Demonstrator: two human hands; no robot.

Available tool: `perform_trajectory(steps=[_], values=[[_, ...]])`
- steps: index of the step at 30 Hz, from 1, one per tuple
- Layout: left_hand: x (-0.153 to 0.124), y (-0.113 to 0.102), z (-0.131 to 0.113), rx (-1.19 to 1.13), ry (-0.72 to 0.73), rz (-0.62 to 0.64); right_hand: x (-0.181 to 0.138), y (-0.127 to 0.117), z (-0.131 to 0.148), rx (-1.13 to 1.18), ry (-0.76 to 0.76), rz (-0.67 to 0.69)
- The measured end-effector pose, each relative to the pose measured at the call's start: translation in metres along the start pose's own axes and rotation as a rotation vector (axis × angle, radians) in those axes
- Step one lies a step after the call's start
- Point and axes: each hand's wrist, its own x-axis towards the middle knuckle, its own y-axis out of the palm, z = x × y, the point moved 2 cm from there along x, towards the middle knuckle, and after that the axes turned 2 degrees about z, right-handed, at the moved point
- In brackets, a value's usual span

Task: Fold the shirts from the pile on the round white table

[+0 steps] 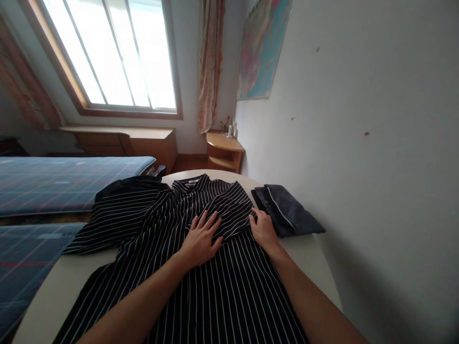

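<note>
A black shirt with white stripes (229, 282) lies spread over a pale round table, its collar at the far side. One sleeve (132, 210) stretches out to the left, past the table's edge. On the right, the other sleeve (229, 210) is folded inward across the chest. My left hand (203, 239) rests flat on this folded part with its fingers spread. At the fold's right edge, my right hand (264, 230) has its fingers bent and its thumb and forefinger close together on the cloth. Its other fingers are partly hidden.
Dark folded clothing (287, 210) lies just right of my right hand, close to the white wall (376, 191). The pale table (86, 272) has a curved edge. Beds with blue plaid covers (71, 181) stand left. Beyond are a desk (154, 138) and a corner shelf (225, 143).
</note>
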Motion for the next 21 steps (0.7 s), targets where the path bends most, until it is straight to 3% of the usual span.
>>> perform_trajectory(steps=[4, 13, 21], values=[[0.0029, 0.0026, 0.0022, -0.030, 0.008, 0.009, -0.0001, -0.0021, -0.0028, 0.090, -0.035, -0.035], [0.0045, 0.0039, 0.0056, -0.087, -0.010, -0.092, 0.0009, -0.0084, -0.0030, 0.107, 0.000, 0.064], [0.0044, 0.0082, 0.0070, -0.057, 0.012, -0.042, 0.0025, -0.0096, 0.0009, 0.088, -0.043, 0.013]])
